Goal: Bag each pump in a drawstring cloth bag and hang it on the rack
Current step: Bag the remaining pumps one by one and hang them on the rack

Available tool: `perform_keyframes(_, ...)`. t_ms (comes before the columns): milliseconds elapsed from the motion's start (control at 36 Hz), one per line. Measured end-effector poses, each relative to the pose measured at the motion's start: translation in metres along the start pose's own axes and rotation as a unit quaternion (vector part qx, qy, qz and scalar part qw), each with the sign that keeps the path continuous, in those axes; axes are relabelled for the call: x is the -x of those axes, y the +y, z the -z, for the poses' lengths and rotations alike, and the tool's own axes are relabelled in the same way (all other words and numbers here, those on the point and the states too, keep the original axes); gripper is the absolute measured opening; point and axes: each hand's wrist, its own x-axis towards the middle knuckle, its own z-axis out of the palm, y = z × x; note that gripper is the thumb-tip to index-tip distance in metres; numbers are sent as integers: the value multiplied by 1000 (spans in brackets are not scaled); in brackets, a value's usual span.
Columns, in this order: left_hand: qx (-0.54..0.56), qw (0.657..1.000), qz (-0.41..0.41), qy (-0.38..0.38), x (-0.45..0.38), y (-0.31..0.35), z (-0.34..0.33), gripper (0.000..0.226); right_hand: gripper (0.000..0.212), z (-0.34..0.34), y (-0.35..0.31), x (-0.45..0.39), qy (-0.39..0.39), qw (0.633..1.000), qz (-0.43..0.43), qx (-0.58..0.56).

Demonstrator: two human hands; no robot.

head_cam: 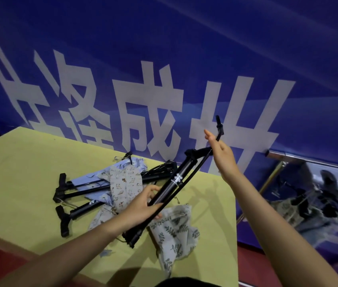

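1. The left hand (143,201) curls its fingers round the smooth black barrel of a slim tubular hand pump (172,183), gripping it low on the cylinder; the pump is held in the air above the table, slanted up and to the right
2. A pale band with a small white mark rings the barrel about midway, and the surface has a dull metallic sheen
3. The right hand (222,152) is raised higher, its grip closed on the thin black rubbery hose (218,129) near the pump's top, with the forefinger sticking out straight; the hose end stands up above the hand, with a knobbly fitting on it
4. Just beneath the held pump lies a crumpled cloth bag with a green leaf print (174,230) on a pale ground, soft and wrinkled, on the table's near right part
5. Further left sits a heap of other black pumps (77,186) with T-shaped handles, tangled with a cream bag printed with small animals (124,185) and a light blue bag (93,177)
6. The table (23,179) is covered in flat, matt yellow-green material
7. Behind stands a glossy blue banner (184,48) with large white characters
8. To the right a shiny metal rack (276,160) of round tubing carries dark, blurred items
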Motion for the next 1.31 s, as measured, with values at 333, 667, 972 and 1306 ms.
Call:
perform_keyframes(333,-152,985,-78,-17,0,23,-22,52,37,21,32,-2,45,993,-66,90)
perform_keyframes(667,127,983,45,-123,-8,26,-24,32,33,23,50,16,45,995,-87,7)
perform_keyframes(972,310,893,116,-307,-18,40,-22,54,31,20,50,19,59,998,-27,13)
perform_keyframes(1306,168,960,77,-212,-11,49,-29,62,44,22,39,9,81,986,-52,133)
